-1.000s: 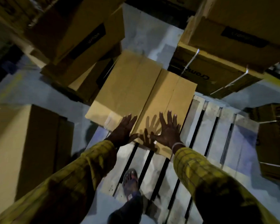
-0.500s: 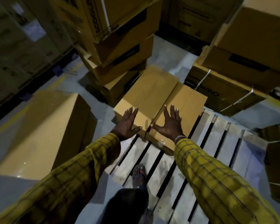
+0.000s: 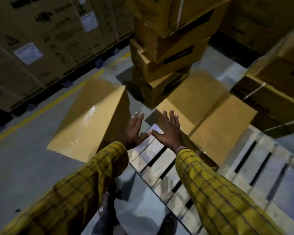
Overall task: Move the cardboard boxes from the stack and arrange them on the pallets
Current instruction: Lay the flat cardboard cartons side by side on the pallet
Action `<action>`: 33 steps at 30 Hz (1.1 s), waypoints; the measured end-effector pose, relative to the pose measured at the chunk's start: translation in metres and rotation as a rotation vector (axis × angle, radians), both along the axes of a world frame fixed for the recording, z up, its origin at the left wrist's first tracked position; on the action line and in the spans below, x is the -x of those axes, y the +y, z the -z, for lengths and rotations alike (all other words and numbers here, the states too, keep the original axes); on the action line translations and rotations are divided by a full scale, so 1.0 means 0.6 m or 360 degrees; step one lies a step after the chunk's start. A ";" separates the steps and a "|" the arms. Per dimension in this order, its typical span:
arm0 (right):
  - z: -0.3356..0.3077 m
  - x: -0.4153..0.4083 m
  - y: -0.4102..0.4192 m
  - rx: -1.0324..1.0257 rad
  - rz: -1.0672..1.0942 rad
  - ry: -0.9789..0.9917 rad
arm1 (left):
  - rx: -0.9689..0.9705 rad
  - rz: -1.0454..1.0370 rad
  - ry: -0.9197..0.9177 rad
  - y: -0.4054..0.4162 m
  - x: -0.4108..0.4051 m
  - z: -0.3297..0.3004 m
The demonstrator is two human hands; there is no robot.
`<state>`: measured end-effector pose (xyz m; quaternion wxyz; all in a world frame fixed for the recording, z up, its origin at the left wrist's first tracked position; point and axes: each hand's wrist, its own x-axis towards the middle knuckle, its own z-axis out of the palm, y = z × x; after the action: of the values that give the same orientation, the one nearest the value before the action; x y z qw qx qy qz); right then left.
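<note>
A flat cardboard box [image 3: 215, 116] lies on the far left corner of the pale wooden pallet [image 3: 255, 168]. My left hand [image 3: 134, 129] and my right hand [image 3: 168, 129] hover side by side in the air, fingers spread, palms down, holding nothing. The right hand is over the box's near left corner; the left hand is off the box, above the pallet's corner. A tall stack of cardboard boxes [image 3: 166, 48] rises just behind. Another box [image 3: 90, 121] sits tilted on the floor to the left.
Strapped boxes [image 3: 275, 99] stand at the right behind the pallet. A wall of large printed cartons [image 3: 41, 48] runs along the left, past a yellow floor line [image 3: 46, 107]. My feet are on the grey floor at the pallet's near edge.
Both hands have lifted off the flat box and drawn back toward me. The view has tilted up and left, showing more of the stack and the carton wall.
</note>
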<state>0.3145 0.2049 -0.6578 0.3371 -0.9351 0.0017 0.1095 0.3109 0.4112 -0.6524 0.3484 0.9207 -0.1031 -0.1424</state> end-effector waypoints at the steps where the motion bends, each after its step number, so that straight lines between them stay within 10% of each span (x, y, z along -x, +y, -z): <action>1: 0.012 -0.014 0.044 -0.0003 -0.0035 -0.0005 | -0.0022 -0.0037 0.0006 0.038 -0.010 0.012; 15: 0.245 -0.193 0.557 0.0001 -0.0035 0.0480 | -0.0474 -0.0385 0.0240 0.563 -0.178 0.244; 27: 0.294 -0.196 0.609 -0.0057 0.0444 0.0624 | -0.0230 -0.0762 0.0599 0.686 -0.231 0.347; 33: 0.264 -0.177 0.557 -0.0082 0.0552 0.0550 | -0.0239 -0.0801 0.0282 0.608 -0.220 0.259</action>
<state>0.4209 0.5390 -0.8161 0.3693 -0.8793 0.2171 0.2084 0.4428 0.7760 -0.8077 0.3113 0.9246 0.1705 -0.1386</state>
